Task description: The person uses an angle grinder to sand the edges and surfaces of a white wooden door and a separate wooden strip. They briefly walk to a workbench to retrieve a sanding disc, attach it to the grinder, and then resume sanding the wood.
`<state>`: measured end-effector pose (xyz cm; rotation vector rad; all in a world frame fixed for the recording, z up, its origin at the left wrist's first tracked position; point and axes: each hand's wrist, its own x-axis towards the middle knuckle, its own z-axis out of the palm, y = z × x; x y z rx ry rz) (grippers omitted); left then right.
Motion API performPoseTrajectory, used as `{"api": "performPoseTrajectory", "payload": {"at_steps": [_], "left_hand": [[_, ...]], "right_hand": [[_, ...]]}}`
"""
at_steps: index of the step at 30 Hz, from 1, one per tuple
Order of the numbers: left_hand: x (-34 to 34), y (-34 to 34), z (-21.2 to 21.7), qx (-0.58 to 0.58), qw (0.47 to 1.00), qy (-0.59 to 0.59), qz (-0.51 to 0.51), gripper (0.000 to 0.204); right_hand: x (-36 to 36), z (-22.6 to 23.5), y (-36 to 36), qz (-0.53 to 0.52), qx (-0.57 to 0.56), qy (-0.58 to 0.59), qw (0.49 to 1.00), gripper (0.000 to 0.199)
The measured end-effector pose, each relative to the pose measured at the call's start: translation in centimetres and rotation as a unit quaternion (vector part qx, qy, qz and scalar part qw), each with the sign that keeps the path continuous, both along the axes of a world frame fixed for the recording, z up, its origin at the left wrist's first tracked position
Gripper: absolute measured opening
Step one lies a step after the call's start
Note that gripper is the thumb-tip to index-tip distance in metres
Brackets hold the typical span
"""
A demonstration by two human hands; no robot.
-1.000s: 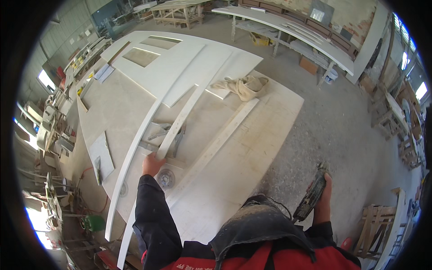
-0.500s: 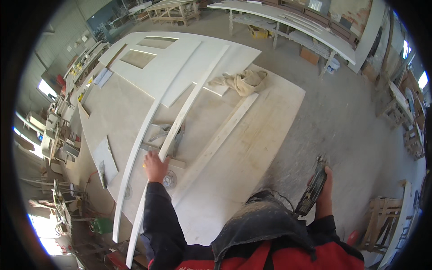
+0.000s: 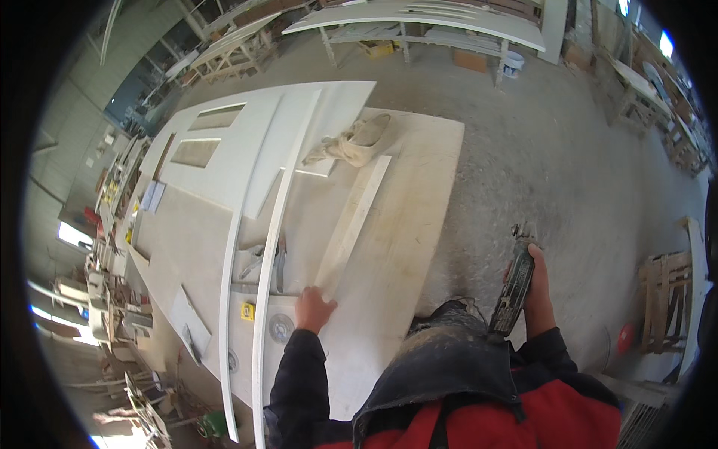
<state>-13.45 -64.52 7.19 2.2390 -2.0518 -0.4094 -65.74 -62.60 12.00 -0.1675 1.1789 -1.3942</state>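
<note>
My right hand [image 3: 537, 288] grips a dark, dust-covered angle grinder [image 3: 514, 288] by its long body, metal head upward, off the table's right side. My left hand [image 3: 314, 308] is low over the worktable [image 3: 359, 352], thumb apart from the fingers, at the lower end of a pale wooden strip [image 3: 351, 224]. Whether it touches the strip I cannot tell. Left of it lie a round disc [image 3: 281, 328], a yellow tape measure [image 3: 247, 310] and a long white strip [image 3: 272, 247]. A clamp-like metal tool [image 3: 280, 263] lies partly behind that strip.
A second white strip [image 3: 227, 329] overhangs the near edge. Farther off are a white panel with two cutouts [image 3: 247, 157] and a crumpled beige cloth [image 3: 359, 142]. A flat plate [image 3: 188, 318] lies at left. Behind stands a long bench [image 3: 449, 31]; a wooden rack [image 3: 666, 299] is at right.
My left hand has come off the long white strip and moved right across the table, uncovering the tape measure. The grinder stays in my right hand. The whole view has shifted.
</note>
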Motion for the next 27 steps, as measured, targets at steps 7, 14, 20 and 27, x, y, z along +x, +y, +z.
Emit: {"api": "performPoseTrajectory", "payload": {"at_steps": [7,14,20,27], "left_hand": [[-3.1,3.4,5.5,0.166,0.887,0.403,0.153,0.034],[-5.8,6.2,13.7,0.33,0.606,0.704,0.166,0.034],[-8.7,10.9,18.7,0.243,0.712,0.617,0.232,0.022],[-11.2,19.0,21.1,0.173,0.768,0.54,0.298,0.017]], "right_hand": [[-1.1,-1.1,1.0,-0.026,-0.003,-0.025,0.999,0.056],[-2.2,-2.1,0.8,-0.019,0.005,-0.054,0.998,0.053],[-3.2,-1.8,-1.4,0.03,0.0,-0.067,0.997,0.054],[-5.6,-1.1,-4.6,0.141,-0.024,-0.098,0.985,0.053]]}}
